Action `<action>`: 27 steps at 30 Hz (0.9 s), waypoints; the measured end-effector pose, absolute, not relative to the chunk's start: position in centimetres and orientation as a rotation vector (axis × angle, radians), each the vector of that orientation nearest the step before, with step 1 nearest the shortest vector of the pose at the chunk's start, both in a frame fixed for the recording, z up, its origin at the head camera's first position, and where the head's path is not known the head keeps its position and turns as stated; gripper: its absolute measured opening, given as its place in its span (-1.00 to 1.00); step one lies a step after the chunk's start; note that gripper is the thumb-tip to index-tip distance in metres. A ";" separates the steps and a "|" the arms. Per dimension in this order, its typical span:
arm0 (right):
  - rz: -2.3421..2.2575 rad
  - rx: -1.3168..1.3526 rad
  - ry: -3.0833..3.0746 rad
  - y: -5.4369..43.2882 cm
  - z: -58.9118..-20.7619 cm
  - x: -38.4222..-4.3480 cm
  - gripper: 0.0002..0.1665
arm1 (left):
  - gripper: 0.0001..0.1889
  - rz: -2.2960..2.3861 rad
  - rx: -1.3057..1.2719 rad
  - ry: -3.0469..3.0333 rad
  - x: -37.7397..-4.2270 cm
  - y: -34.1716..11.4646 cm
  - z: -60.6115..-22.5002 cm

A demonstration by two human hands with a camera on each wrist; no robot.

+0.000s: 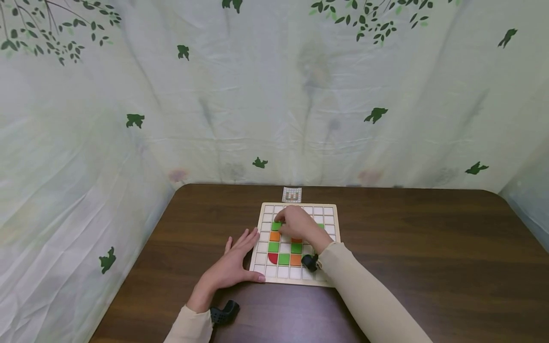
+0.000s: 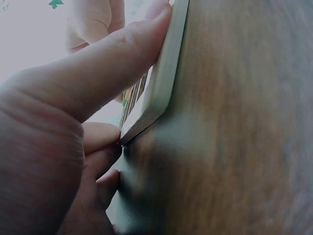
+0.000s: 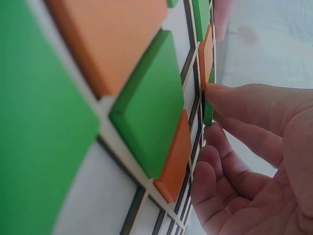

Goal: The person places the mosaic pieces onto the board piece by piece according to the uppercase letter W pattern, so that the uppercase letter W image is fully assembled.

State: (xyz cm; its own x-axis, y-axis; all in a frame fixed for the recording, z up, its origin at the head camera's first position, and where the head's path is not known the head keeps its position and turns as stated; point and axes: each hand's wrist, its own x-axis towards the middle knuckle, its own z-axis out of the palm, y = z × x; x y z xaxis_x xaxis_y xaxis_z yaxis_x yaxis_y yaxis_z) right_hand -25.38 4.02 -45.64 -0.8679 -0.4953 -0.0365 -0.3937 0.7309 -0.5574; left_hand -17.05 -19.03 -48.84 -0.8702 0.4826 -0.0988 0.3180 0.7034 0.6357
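A square wooden grid board (image 1: 338, 228) lies on the table, some of its cells filled with colored tiles. My right hand (image 1: 298, 224) reaches across it to the upper left part. Between its thumb and index finger it pinches a green square tile (image 3: 209, 105), right at the grid and beside an orange tile (image 3: 207, 56). My left hand (image 1: 231, 264) rests spread at the board's lower left corner. Its thumb lies on the front rim, while the fingers extend along the left edge. Lower down are a red rounded tile (image 1: 272, 258) and another orange tile (image 1: 295, 259).
Behind the board lies a small printed card (image 1: 292, 195). The brown wooden table (image 1: 420, 247) extends to both sides. A pale curtain (image 1: 274, 95) with green leaf prints hangs behind it. Black devices are strapped at both wrists; my right forearm covers the board's lower right corner.
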 end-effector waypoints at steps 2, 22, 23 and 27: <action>-0.830 -0.713 2.753 4.0 -45.7 -25.5 -0.62 | 0.20 0.920 0.628 2.658 -17.0 -19.1 -48.8; -0.928 -0.665 2.758 4.7 -45.5 -24.9 -0.64 | 0.20 0.939 0.637 2.654 -17.0 -18.9 -48.7; -0.937 -0.658 2.762 4.9 -45.4 -24.7 -0.64 | 0.20 0.939 0.634 2.655 -17.0 -18.9 -48.7; -0.953 -0.631 2.780 6.5 -44.8 -24.0 -0.65 | 0.20 0.935 0.633 2.654 -17.0 -18.9 -48.7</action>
State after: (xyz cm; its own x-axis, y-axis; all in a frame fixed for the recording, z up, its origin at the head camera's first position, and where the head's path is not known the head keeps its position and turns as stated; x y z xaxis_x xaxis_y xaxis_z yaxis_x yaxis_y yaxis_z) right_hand -23.99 6.53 -44.76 -0.9031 -0.4293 0.0071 -0.3433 0.7122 -0.6123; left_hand -16.98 -18.86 -48.71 -0.8723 0.4799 -0.0942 0.3149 0.6985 0.6426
